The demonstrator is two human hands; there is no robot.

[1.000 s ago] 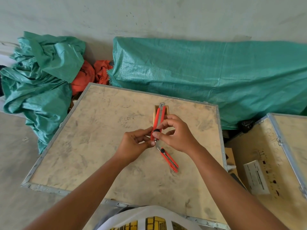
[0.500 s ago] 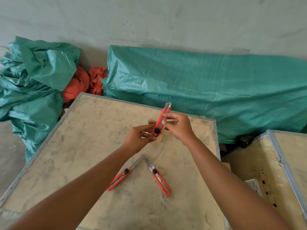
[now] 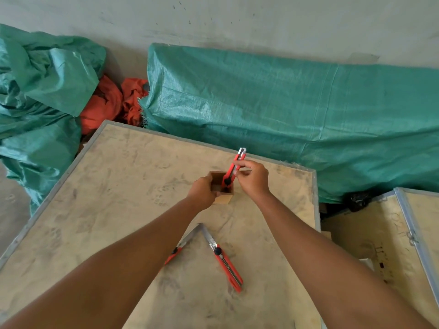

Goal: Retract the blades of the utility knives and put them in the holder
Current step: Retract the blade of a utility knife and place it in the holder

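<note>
- Red-handled utility knife (image 3: 234, 167) is being pinched near its upper half by the right hand (image 3: 253, 180), the grip closed on the handle; its blade looks drawn in, though the metal tip is small.
- Its long axis is tilting up and away, with the lower end already dipping into the wooden holder (image 3: 222, 186), so the coming move looks like a straight push down along that axis.
- Left hand (image 3: 202, 192) is wrapping the holder's left wall, its grip closed on the box and steadying it.
- Nearer the person, two more knives are lying on the table (image 3: 118, 186): the left knife (image 3: 179, 248) partly under the left forearm, the right knife (image 3: 224, 261) in the open, both blades out and their tips meeting in a V.
- Either hand seems about equally near those two.
- Table is dusty plywood with a metal edge; green tarpaulin (image 3: 285, 110) and orange cloth (image 3: 111, 103) are lying behind it against a grey wall, and a second crate (image 3: 380, 245) is sitting to the right.
</note>
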